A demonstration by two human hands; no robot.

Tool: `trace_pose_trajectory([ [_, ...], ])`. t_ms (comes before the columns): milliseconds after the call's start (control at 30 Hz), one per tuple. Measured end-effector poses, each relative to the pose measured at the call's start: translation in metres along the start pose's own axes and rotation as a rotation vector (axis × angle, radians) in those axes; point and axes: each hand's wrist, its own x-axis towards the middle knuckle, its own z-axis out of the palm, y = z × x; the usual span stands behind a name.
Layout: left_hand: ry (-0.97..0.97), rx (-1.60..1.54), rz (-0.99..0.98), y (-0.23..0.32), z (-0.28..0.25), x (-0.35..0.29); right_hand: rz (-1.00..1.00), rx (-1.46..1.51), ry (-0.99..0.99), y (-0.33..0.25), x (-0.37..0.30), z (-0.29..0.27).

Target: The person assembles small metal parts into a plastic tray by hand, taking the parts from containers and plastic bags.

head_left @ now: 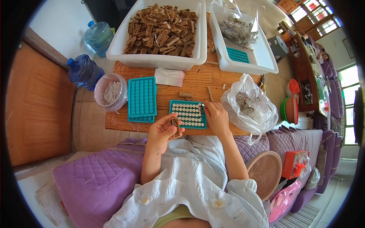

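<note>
Upright between the thumb and fingers of my left hand (159,132) is a small brown plastic housing (175,127), its hollow side partly visible. My right hand (216,117) reaches over the right end of a teal tray (205,126) filled with rows of white round pieces (186,114). Its fingertips are pinched together at the tray's upper right corner, where a small dark bit shows; what they hold is too small to name. Just beyond the tray, another brown housing (185,94) lies on the wooden table (207,81).
Stacked teal trays (142,98) and a tub of white pieces (112,91) stand left. Behind are a white bin of brown housings (159,32), a flat plastic bag (169,77) and another white bin (262,64). A clear bag of small metal parts (249,104) sits right.
</note>
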Motion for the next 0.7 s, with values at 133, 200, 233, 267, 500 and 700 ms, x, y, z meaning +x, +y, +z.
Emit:
trace_pose_trajectory([
  [133, 0.008, 0.036, -0.041, 0.001, 0.002, -0.002, 0.044, 0.291, 0.204, -0.032, -0.002, -0.007],
  [200, 0.005, 0.035, -0.043, -0.001, 0.003, -0.003, -0.091, 0.404, 0.29, -0.063, -0.008, -0.013],
  [233, -0.01, 0.039, -0.05, -0.002, 0.003, -0.002, -0.144, 0.438, 0.278, -0.073, -0.008, -0.015],
  [267, -0.013, 0.038, -0.057, -0.004, 0.004, -0.001, -0.196, 0.473, 0.265, -0.079, -0.009, -0.015],
  [500, -0.028, 0.067, 0.036, 0.001, 0.008, -0.007, -0.528, 0.467, 0.362, -0.076, -0.018, -0.004],
  [700, 0.024, 0.142, 0.113, 0.004, 0.012, -0.008, -0.477, 0.488, 0.335, -0.079, -0.029, -0.001],
])
